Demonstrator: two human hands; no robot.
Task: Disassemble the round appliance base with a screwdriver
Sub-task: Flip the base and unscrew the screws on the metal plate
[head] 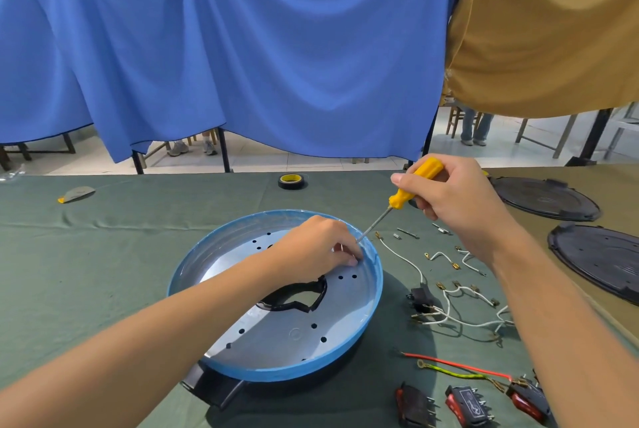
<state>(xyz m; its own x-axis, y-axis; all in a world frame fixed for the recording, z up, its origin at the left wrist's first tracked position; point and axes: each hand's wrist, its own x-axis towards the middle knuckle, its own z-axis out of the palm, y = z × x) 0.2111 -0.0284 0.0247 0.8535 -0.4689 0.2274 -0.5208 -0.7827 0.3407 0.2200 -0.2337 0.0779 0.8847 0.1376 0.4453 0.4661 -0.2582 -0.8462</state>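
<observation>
Right hand (460, 203) is gripping the yellow screwdriver (413, 191), fingers curled round it; left hand (318, 248) fingers are pinching something tiny inside the blue base (375, 293).

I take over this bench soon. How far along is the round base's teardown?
Done: wires, switches and two black covers lie loose on the table. In hand: the right hand holds the screwdriver, tip by the left hand inside the base. Left: the metal plate sits in the base, not yet out.

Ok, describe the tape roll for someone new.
Find the blue round base on the green tablecloth. Just beyond it, near the table's far edge, lies the tape roll: the only small black ring, yellow inside.
</observation>
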